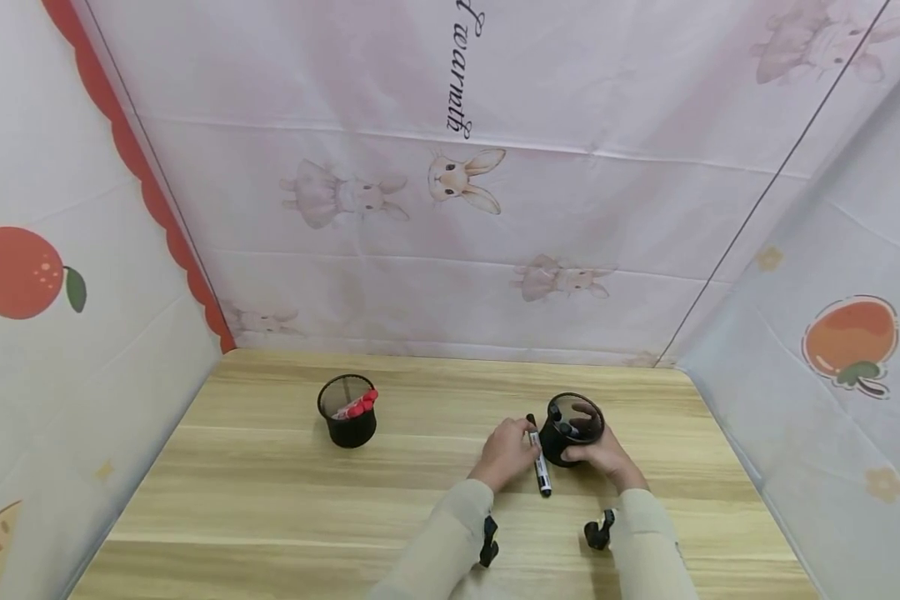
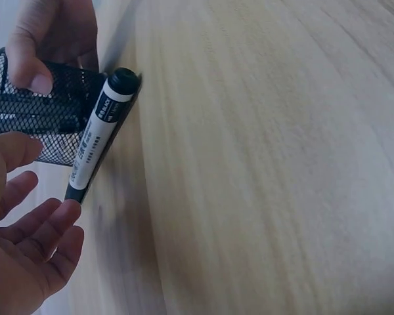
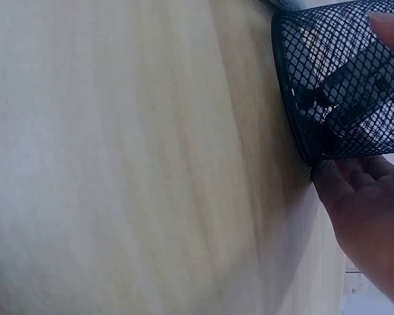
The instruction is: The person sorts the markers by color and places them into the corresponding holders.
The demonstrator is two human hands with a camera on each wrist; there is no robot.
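A black-capped marker (image 1: pixel 542 468) with a white barrel lies on the table, just left of a black mesh pen cup (image 1: pixel 557 448). My left hand (image 1: pixel 506 454) is at the marker's far end. In the left wrist view its thumb and fingers (image 2: pixel 64 213) are spread apart, with a fingertip at the marker's end. My right hand (image 1: pixel 607 458) holds the upright cup from the right, thumb on the near side and fingers round the far side. Dark markers (image 3: pixel 358 92) show through the cup's mesh in the right wrist view.
Farther left on the wooden table (image 1: pixel 270 500) stands a second black mesh cup (image 1: pixel 352 432), with several red-capped markers (image 1: pixel 362 406) leaning in it. Printed fabric walls (image 1: pixel 420 308) enclose the table at the back and both sides.
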